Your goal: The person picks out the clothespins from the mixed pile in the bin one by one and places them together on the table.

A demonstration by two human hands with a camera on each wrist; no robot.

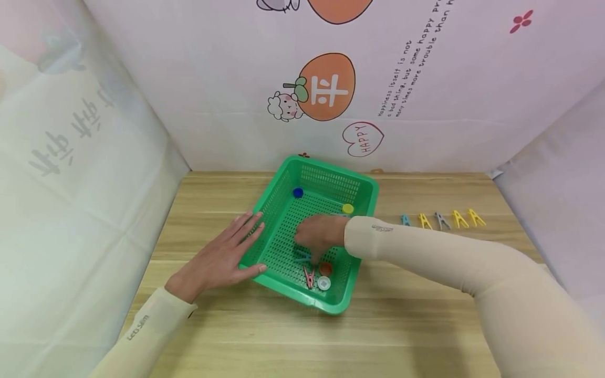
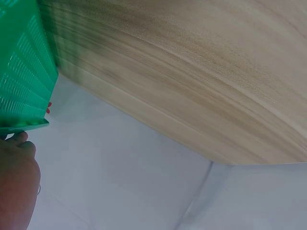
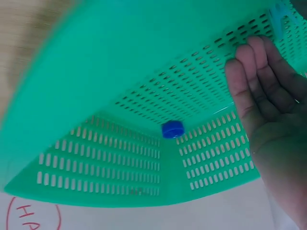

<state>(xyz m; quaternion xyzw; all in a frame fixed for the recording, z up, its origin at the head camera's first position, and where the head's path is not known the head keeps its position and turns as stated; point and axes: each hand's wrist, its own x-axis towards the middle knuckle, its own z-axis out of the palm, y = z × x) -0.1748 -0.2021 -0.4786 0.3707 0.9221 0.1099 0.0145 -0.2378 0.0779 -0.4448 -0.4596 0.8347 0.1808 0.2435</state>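
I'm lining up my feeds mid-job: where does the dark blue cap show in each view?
Head: the dark blue cap is almost at picture centre, inside the green basket, near its far left corner.
Left wrist: not in this picture.
Right wrist: near picture centre, by a basket corner, left of the right hand.
Shared landmark: the green basket, at the left edge in the left wrist view.

On the counter (image 1: 264,341) before me stands the basket (image 1: 302,298), a hanging sheet (image 1: 227,89) behind it and a row of five clothespins (image 1: 441,219) to its right. My left hand (image 1: 219,262) rests on its left rim, my right hand (image 1: 319,236) inside it. One cap (image 1: 298,192) lies in its far-left corner, two others (image 1: 325,269) near its near-right corner, just right of a clothespin (image 1: 309,277).
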